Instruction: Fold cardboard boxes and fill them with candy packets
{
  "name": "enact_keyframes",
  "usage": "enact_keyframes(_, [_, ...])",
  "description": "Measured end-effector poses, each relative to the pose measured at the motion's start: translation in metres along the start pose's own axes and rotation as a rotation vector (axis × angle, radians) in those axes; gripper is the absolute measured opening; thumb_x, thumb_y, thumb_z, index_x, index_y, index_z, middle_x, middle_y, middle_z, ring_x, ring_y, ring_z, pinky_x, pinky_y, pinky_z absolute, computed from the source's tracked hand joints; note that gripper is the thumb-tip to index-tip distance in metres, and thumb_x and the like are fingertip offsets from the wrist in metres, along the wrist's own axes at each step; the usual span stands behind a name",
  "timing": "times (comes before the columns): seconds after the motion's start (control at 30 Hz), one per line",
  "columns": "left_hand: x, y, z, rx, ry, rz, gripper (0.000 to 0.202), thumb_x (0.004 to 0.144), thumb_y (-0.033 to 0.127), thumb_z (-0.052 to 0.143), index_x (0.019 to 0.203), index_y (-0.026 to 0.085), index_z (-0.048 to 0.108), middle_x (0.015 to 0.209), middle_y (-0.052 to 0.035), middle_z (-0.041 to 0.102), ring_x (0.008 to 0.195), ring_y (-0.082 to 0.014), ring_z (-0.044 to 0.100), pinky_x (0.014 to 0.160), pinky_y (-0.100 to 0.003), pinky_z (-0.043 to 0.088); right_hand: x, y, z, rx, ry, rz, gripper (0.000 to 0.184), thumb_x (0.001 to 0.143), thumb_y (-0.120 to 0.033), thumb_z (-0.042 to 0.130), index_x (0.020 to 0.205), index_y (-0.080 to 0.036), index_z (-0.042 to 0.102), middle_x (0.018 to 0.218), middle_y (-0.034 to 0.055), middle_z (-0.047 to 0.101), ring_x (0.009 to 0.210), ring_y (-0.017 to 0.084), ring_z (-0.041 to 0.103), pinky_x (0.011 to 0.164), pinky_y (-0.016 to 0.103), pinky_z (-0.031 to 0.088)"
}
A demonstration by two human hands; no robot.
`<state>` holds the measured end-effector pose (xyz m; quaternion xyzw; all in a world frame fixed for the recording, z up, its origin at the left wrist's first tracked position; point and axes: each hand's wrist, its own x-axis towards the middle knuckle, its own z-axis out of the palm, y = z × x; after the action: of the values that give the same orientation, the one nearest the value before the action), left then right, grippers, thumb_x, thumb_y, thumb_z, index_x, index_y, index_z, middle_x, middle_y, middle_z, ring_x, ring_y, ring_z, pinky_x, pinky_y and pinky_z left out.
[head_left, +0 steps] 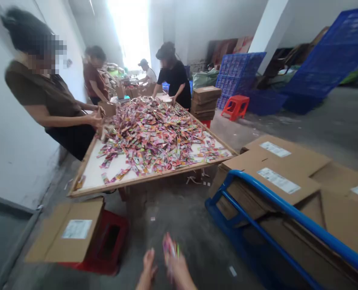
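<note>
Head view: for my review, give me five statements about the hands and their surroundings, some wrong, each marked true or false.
1. The right hand holds small packets. True.
2. The left hand rests on the table. False: it is apart from the table, beside the right hand.
3. A packet heap lies on the table. True.
4. The tubular rail at right is yellow. False: it is blue.
5. A labelled carton lies on the red stool at left. True.

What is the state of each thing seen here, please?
Right hand: holding packets
Left hand: nothing visible in it
Loose packets: heaped on the table
Left cardboard: flat, on a red stool
Right cardboard: piled by a blue rail
Orange stool: upright
Blue crates: stacked
</note>
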<state>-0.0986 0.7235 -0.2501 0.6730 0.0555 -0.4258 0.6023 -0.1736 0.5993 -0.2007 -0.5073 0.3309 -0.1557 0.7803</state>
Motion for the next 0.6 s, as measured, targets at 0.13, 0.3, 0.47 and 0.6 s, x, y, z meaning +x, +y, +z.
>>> enact_keyframes(0.13, [-0.067, 0.115, -0.074, 0.041, 0.214, 0.087, 0.058, 0.08, 0.071, 0.058, 0.118, 0.026, 0.054, 0.127, -0.0138, 0.069, 0.117, -0.0299, 0.069, 0.102, -0.046, 0.048, 0.062, -0.239, 0.095, 0.204, 0.019, -0.298, 0.095, 0.068, -0.053, 0.083, 0.151, -0.031, 0.042, 0.124, 0.0055, 0.069, 0.096, 0.02, 0.068, 0.073, 0.032, 0.058])
enact_keyframes(0.3, [-0.12, 0.154, -0.126, -0.001, 0.316, 0.123, 0.05, 0.08, 0.062, 0.064, 0.11, 0.024, 0.057, 0.115, -0.012, 0.072, 0.101, -0.0254, 0.073, 0.085, -0.036, 0.052, 0.075, -0.314, 0.113, 0.013, 0.143, -0.264, 0.075, 0.067, -0.04, 0.087, 0.132, -0.02, 0.057, 0.132, 0.0099, 0.064, 0.114, 0.02, 0.062, 0.093, 0.031, 0.051])
enact_keyframes(0.47, [-0.124, 0.116, -0.117, 0.16, 0.211, -0.035, 0.051, 0.072, 0.063, 0.074, 0.098, 0.021, 0.063, 0.103, -0.0107, 0.074, 0.088, -0.0251, 0.074, 0.073, -0.033, 0.05, -0.024, -0.19, 0.014, -0.137, 0.279, 0.182, 0.034, 0.065, -0.04, 0.084, 0.082, -0.016, 0.067, 0.073, 0.0032, 0.069, 0.062, 0.015, 0.065, 0.061, 0.026, 0.048])
enact_keyframes(0.6, [-0.1, 0.114, -0.076, 0.309, 0.087, -0.073, 0.056, 0.065, 0.067, 0.077, 0.092, 0.02, 0.064, 0.096, -0.01, 0.073, 0.08, -0.024, 0.071, 0.067, -0.03, 0.046, -0.093, -0.157, -0.109, -0.088, 0.489, 0.218, 0.035, 0.06, -0.044, 0.082, 0.08, -0.018, 0.069, 0.074, 0.0043, 0.072, 0.06, 0.016, 0.067, 0.058, 0.025, 0.047])
